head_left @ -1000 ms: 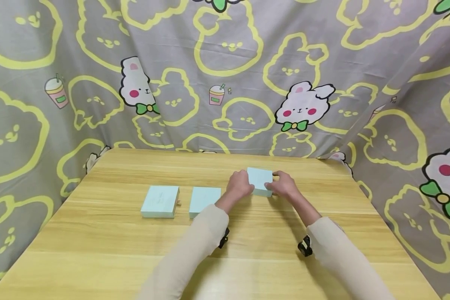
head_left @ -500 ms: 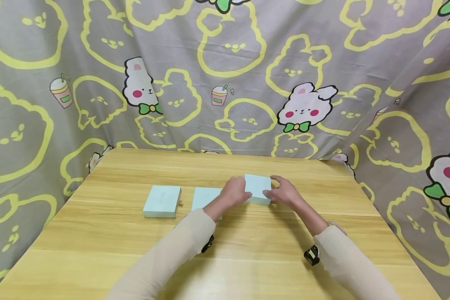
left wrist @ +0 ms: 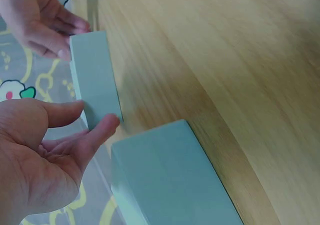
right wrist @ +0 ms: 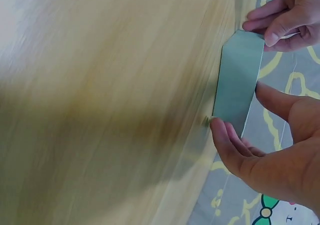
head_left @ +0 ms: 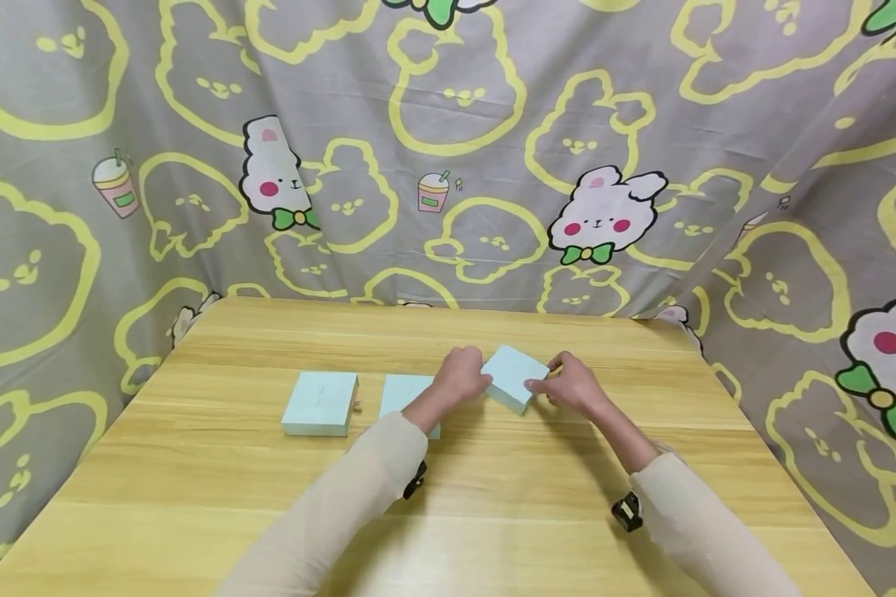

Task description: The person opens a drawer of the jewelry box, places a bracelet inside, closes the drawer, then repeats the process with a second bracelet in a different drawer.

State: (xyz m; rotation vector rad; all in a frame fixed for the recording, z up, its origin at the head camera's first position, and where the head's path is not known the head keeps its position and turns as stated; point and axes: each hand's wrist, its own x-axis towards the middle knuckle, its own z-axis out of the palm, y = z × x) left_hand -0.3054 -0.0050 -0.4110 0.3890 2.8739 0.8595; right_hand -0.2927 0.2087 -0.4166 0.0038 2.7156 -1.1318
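Observation:
Both hands hold a small pale-blue gift box (head_left: 517, 375) close over the wooden table, turned at an angle. My left hand (head_left: 460, 376) pinches its left corner; in the left wrist view the thumb and a fingertip of that hand (left wrist: 55, 150) lie on opposite edges of the box (left wrist: 95, 75). At the right side, my right hand (head_left: 570, 383) grips the box with its thumb on top. In the right wrist view, the right hand's fingers (right wrist: 227, 142) curl beneath the box (right wrist: 240, 75), by a small ribbon tab (right wrist: 206, 120).
Another pale-blue box (head_left: 399, 394) lies left of the held one, partly hidden by the left wrist. A third matching box (head_left: 321, 404), with a small tab on its right side, lies farther left. A patterned grey curtain (head_left: 485, 166) hangs behind the wooden table (head_left: 508, 506).
Held by both hands, the box first came slightly nearer the person, then turned clockwise as seen from above. The other two boxes stay put.

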